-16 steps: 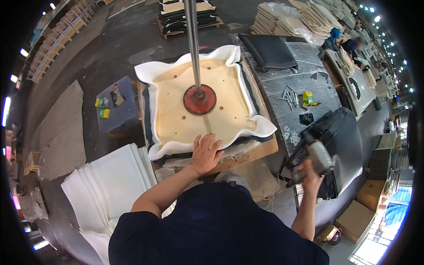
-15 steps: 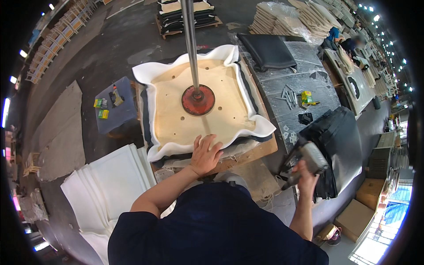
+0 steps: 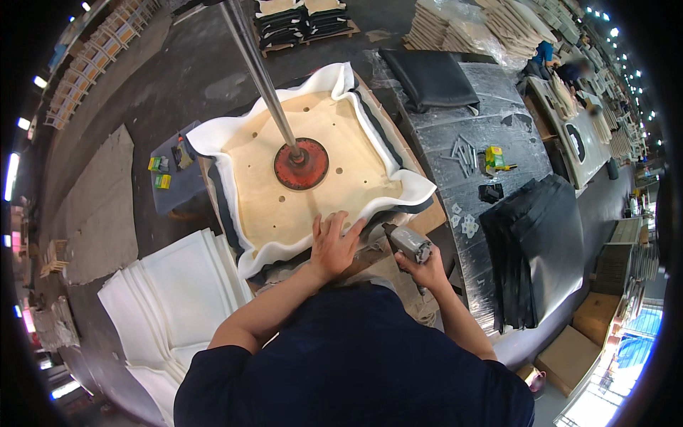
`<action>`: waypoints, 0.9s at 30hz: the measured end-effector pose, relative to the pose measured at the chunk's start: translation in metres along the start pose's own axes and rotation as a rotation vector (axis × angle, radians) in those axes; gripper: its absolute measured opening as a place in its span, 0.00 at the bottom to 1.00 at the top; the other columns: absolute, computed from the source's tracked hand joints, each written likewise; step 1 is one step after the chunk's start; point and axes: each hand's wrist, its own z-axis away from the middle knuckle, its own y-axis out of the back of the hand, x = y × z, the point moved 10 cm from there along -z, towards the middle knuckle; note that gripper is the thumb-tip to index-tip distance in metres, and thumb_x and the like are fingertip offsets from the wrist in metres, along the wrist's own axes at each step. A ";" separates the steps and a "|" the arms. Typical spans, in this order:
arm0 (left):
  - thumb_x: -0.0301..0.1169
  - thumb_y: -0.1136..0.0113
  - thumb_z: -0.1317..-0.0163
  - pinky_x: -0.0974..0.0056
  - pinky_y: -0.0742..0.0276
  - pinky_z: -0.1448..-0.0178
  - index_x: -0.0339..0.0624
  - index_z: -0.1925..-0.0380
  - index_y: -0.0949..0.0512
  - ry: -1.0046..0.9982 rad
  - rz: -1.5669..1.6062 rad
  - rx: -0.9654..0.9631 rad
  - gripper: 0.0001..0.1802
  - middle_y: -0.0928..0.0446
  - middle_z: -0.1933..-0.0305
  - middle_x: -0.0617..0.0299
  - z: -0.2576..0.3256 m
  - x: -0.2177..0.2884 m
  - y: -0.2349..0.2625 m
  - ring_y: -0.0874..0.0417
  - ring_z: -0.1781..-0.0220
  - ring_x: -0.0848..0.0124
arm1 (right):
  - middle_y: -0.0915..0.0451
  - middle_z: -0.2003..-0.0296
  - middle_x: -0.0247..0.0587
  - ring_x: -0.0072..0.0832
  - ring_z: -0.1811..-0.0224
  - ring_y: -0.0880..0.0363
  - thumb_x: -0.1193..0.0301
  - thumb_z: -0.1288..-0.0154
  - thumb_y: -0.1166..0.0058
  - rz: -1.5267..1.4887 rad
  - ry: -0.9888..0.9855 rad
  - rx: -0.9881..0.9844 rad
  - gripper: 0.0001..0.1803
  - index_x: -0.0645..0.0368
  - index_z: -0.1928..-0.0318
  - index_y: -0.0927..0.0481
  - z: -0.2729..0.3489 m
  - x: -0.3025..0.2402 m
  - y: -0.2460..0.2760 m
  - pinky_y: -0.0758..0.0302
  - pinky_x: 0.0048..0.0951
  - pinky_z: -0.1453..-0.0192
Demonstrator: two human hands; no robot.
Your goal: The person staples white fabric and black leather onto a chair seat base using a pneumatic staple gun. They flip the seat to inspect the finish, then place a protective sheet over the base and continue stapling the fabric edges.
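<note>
A square plywood seat board point(image 3: 313, 185) lies on white foam and cloth point(image 3: 398, 186) that folds up around its edges, with black material under it. A red round press disc point(image 3: 302, 164) on a metal rod point(image 3: 256, 67) bears down on the board's middle. My left hand point(image 3: 333, 245) lies flat, fingers spread, on the white cloth at the board's near edge. My right hand point(image 3: 425, 270) grips a grey staple gun point(image 3: 407, 240), its nose close to the board's near right corner.
A stack of white foam sheets point(image 3: 171, 299) lies at my left. On the right bench lie black cover pieces point(image 3: 537, 249), a black cushion point(image 3: 430, 78), loose metal parts point(image 3: 464, 153) and a yellow-green box point(image 3: 494, 156). People work at far benches at the upper right.
My right hand has brought the staple gun from the right bench in toward the board's near right corner. My left hand stays pressed on the cloth edge.
</note>
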 end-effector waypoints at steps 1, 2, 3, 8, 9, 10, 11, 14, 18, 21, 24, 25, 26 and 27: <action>0.39 0.28 0.31 0.31 0.44 0.17 0.55 0.38 0.14 0.004 0.002 -0.005 0.21 0.25 0.33 0.50 -0.009 0.001 -0.002 0.26 0.27 0.51 | 0.09 0.57 0.39 0.19 0.63 0.14 0.67 0.32 0.19 0.035 0.018 -0.003 0.34 0.66 0.30 0.18 -0.005 0.001 0.002 0.16 0.29 0.59; 0.40 0.27 0.31 0.30 0.44 0.17 0.54 0.40 0.13 0.018 -0.008 -0.009 0.21 0.25 0.33 0.50 -0.015 -0.003 -0.003 0.26 0.27 0.51 | 0.09 0.57 0.39 0.18 0.64 0.15 0.66 0.32 0.19 0.032 -0.004 -0.021 0.35 0.65 0.29 0.18 -0.012 0.002 -0.003 0.16 0.28 0.60; 0.40 0.27 0.32 0.29 0.44 0.17 0.53 0.42 0.13 -0.001 -0.015 -0.029 0.19 0.25 0.34 0.50 -0.020 -0.003 -0.005 0.26 0.27 0.50 | 0.09 0.56 0.39 0.18 0.64 0.15 0.66 0.31 0.19 0.029 -0.026 -0.036 0.35 0.64 0.29 0.18 -0.017 0.003 -0.007 0.16 0.28 0.60; 0.43 0.25 0.34 0.26 0.43 0.18 0.48 0.56 0.11 -0.065 -0.016 -0.138 0.14 0.24 0.41 0.51 -0.035 0.004 -0.017 0.26 0.28 0.50 | 0.09 0.57 0.38 0.17 0.65 0.17 0.65 0.30 0.20 -0.013 -0.104 -0.060 0.35 0.63 0.27 0.19 -0.020 0.007 -0.012 0.17 0.28 0.61; 0.43 0.26 0.34 0.26 0.43 0.18 0.47 0.58 0.10 -0.045 -0.014 -0.157 0.13 0.24 0.42 0.51 -0.036 0.003 -0.018 0.26 0.29 0.50 | 0.08 0.57 0.38 0.17 0.65 0.17 0.66 0.29 0.21 -0.020 -0.120 -0.065 0.36 0.62 0.26 0.19 -0.019 0.008 -0.011 0.17 0.28 0.61; 0.43 0.26 0.34 0.26 0.43 0.18 0.46 0.59 0.10 -0.027 -0.011 -0.177 0.13 0.24 0.42 0.51 -0.038 0.001 -0.019 0.26 0.30 0.50 | 0.09 0.57 0.38 0.17 0.65 0.17 0.66 0.29 0.21 -0.003 -0.113 -0.054 0.36 0.62 0.25 0.20 -0.019 0.008 -0.010 0.17 0.28 0.62; 0.42 0.26 0.34 0.26 0.43 0.18 0.45 0.61 0.09 -0.004 -0.013 -0.193 0.13 0.24 0.43 0.51 -0.037 -0.004 -0.021 0.25 0.30 0.51 | 0.09 0.57 0.38 0.18 0.65 0.17 0.66 0.29 0.21 0.013 -0.103 -0.048 0.36 0.61 0.25 0.20 -0.020 0.005 -0.011 0.17 0.27 0.62; 0.41 0.26 0.34 0.26 0.44 0.17 0.43 0.65 0.08 0.031 0.019 -0.141 0.13 0.23 0.44 0.53 -0.043 -0.016 -0.020 0.25 0.31 0.51 | 0.08 0.58 0.38 0.18 0.66 0.15 0.66 0.28 0.22 0.008 -0.075 -0.037 0.37 0.60 0.23 0.22 -0.020 -0.006 -0.017 0.16 0.27 0.63; 0.39 0.25 0.34 0.26 0.49 0.13 0.40 0.69 0.09 0.091 0.102 -0.128 0.13 0.23 0.41 0.54 -0.046 -0.032 -0.023 0.29 0.26 0.50 | 0.09 0.60 0.38 0.19 0.68 0.12 0.65 0.27 0.23 -0.014 -0.162 -0.086 0.35 0.62 0.25 0.21 -0.023 -0.018 -0.022 0.15 0.27 0.65; 0.38 0.25 0.33 0.27 0.53 0.10 0.39 0.69 0.08 0.163 0.152 -0.116 0.14 0.25 0.36 0.53 -0.047 -0.042 -0.025 0.34 0.20 0.47 | 0.10 0.64 0.37 0.20 0.71 0.12 0.64 0.26 0.24 0.017 -0.255 -0.123 0.29 0.65 0.32 0.18 -0.034 -0.025 -0.025 0.16 0.28 0.69; 0.39 0.27 0.31 0.28 0.58 0.08 0.37 0.66 0.07 0.254 0.216 -0.175 0.15 0.27 0.28 0.51 -0.045 -0.051 -0.030 0.42 0.13 0.42 | 0.12 0.68 0.36 0.21 0.74 0.13 0.62 0.25 0.24 0.051 -0.362 -0.162 0.25 0.66 0.39 0.15 -0.047 -0.029 -0.031 0.19 0.28 0.72; 0.39 0.28 0.30 0.29 0.59 0.08 0.37 0.65 0.07 0.274 0.239 -0.185 0.15 0.28 0.25 0.50 -0.045 -0.053 -0.031 0.45 0.11 0.41 | 0.12 0.68 0.36 0.23 0.76 0.14 0.60 0.25 0.25 0.049 -0.369 -0.164 0.23 0.66 0.42 0.14 -0.055 -0.033 -0.034 0.21 0.28 0.74; 0.40 0.29 0.30 0.29 0.60 0.07 0.37 0.63 0.06 0.293 0.262 -0.194 0.16 0.29 0.23 0.50 -0.045 -0.056 -0.033 0.48 0.09 0.39 | 0.12 0.68 0.36 0.23 0.76 0.14 0.60 0.25 0.25 0.063 -0.361 -0.172 0.23 0.66 0.43 0.14 -0.062 -0.037 -0.038 0.21 0.28 0.74; 0.40 0.30 0.29 0.30 0.61 0.07 0.37 0.63 0.06 0.301 0.276 -0.191 0.16 0.30 0.21 0.50 -0.045 -0.057 -0.034 0.49 0.08 0.39 | 0.12 0.68 0.36 0.23 0.77 0.14 0.60 0.25 0.25 0.077 -0.353 -0.179 0.24 0.67 0.43 0.14 -0.070 -0.041 -0.042 0.22 0.28 0.75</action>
